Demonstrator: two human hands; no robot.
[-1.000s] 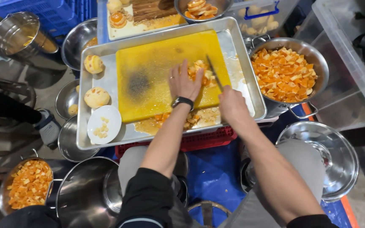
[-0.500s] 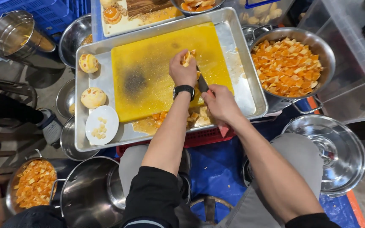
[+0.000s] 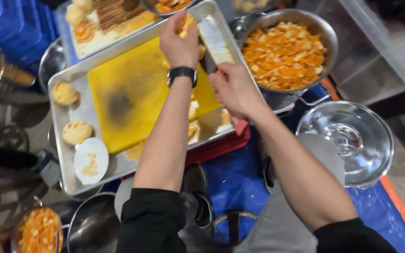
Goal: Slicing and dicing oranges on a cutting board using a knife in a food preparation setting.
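My left hand (image 3: 179,42), with a black watch on the wrist, is shut on a pile of orange fruit pieces (image 3: 187,23) lifted above the far edge of the yellow cutting board (image 3: 132,93). My right hand (image 3: 233,89) grips a knife (image 3: 214,44) whose wide blade lies flat over the board's right side. The board sits in a large metal tray (image 3: 69,159). Two peeled fruits (image 3: 76,132) and a small white plate (image 3: 91,160) rest in the tray's left part.
A steel pot of chopped orange fruit (image 3: 284,54) stands right of the tray. A steel lid (image 3: 345,140) lies at the right. Another pot with fruit pieces (image 3: 38,229) is at bottom left. A second tray with fruit (image 3: 101,23) lies beyond.
My left hand has gathered fruit pieces off the board and lifted them toward the far edge. My right hand with the knife has followed along the board's right side.
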